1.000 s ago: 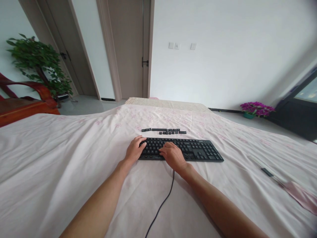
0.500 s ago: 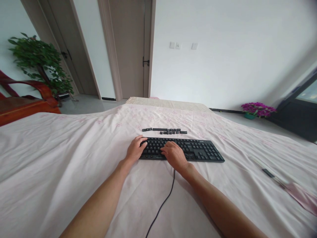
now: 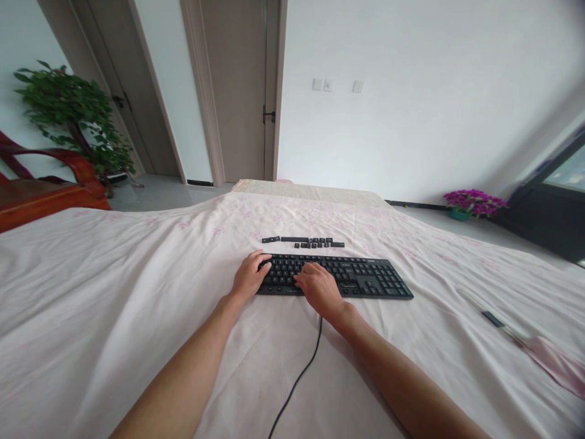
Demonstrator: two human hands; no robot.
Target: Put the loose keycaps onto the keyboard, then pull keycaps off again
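Two bare forearms reach in from the lower corners of the view and slant inward over the pale cloth (image 3: 137,305) to the black keyboard (image 3: 372,277), which lies lengthwise, short of the cloth's far edge. At the keyboard's left end, the left hand (image 3: 248,275) rests with thumb and forefinger parted over its far left corner, gripping nothing visibly. Palm down left of the keyboard's middle, the right hand (image 3: 319,285) bends its fingers close together onto the keys, and whether they pinch anything I cannot tell.
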